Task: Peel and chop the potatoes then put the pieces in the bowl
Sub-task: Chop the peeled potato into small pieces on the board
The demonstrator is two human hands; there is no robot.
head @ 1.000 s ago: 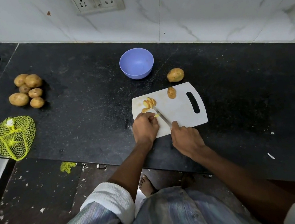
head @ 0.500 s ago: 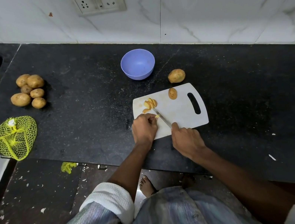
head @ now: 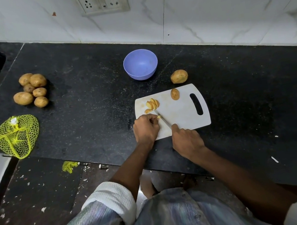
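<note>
Step in hand: slicing, from the look of it; one potato is partly cut on the white plastic chopping board at the centre of the frame.
Left hand: fingers curled down over a small yellow potato piece at the board's near left edge, pinning it; most of the piece is hidden under the knuckles.
Right hand: wrapped round the handle of a slim steel knife, forefinger stretched along the top; the blade runs up and left, just beside the left fingertips.
Cut pieces: a fan of pale potato slices lies on the board just above the left hand, the skin still showing on their edges as far as I can tell.
Other potato on the board: a small brown half potato near the upper edge, untouched.
Whole potato: on the black stone counter, just above the board.
Heap of six brown potatoes: upper left, well apart from the board.
Bowl: the lilac plastic bowl stands above the board, nothing visible in it.
Yellow net bag: flat on the counter at the left.
Next move, I'd judge: bring the blade down through the pinned piece with the fingertips tucked back, since the remnant is small and leaves little room.
</note>
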